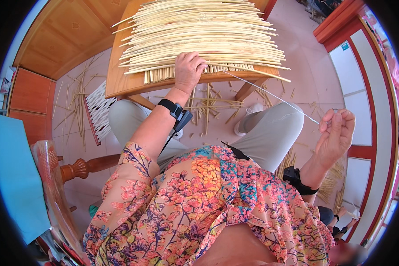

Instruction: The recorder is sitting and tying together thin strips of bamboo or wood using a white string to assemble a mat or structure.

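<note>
My left hand [188,71] has its fingers bent and closed around straw-coloured sticks at the front edge of a layered mat of long sticks [195,26] on a wooden table [117,80]. One loose-ended stick [270,76] angles out rightward from beside that hand. A white string [275,98] runs taut from the mat's front, near my left fingers, down to my right hand [336,128], which is raised above my right knee with thumb and fingers pinched on it. A row of short stick pieces [159,76] shows under the long ones.
Scattered cut sticks [208,104] lie on the pink tiled floor. A white lattice rack [97,113] leans at left, near a wooden chair [88,170] and blue panel [20,177]. A red-and-white cabinet [354,102] stands at right; another person's hand [354,213] shows at lower right.
</note>
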A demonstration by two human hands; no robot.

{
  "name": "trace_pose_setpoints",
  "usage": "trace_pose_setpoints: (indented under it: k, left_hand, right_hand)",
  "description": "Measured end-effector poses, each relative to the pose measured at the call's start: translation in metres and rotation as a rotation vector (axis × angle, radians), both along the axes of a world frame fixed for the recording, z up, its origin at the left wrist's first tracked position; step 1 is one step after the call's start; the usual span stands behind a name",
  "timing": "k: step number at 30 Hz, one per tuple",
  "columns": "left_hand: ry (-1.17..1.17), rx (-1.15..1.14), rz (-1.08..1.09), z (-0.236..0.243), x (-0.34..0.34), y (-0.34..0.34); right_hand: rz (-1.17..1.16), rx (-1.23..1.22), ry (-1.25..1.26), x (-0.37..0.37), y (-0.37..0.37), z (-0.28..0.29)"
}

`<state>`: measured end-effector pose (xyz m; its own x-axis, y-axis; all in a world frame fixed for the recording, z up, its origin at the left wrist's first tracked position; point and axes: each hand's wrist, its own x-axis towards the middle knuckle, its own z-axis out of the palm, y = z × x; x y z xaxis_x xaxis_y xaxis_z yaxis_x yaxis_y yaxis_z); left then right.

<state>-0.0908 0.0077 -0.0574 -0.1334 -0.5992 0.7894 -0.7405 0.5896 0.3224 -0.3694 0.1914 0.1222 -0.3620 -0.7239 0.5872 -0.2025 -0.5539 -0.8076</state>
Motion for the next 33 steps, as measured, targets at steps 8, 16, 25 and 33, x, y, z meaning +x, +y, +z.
trace_pose_setpoints:
  k: [8, 16, 25, 33]
  left_hand:
    - [-0.085, -0.075, 0.094, 0.004, -0.005, 0.010]
    - [-0.172, 0.004, 0.081, 0.007, -0.005, 0.004]
    - [-0.075, 0.002, 0.151, 0.002, -0.009, -0.008]
    - [-0.139, 0.223, 0.126, 0.026, -0.012, 0.009]
  right_hand:
    - [-0.007, 0.038, -0.013, -0.001, 0.001, -0.004]
    - [-0.037, 0.050, -0.033, 0.000, 0.017, 0.004]
    - [0.013, -0.002, 0.035, 0.015, 0.031, 0.009]
    - [0.086, 0.010, -0.004, 0.006, 0.029, -0.003]
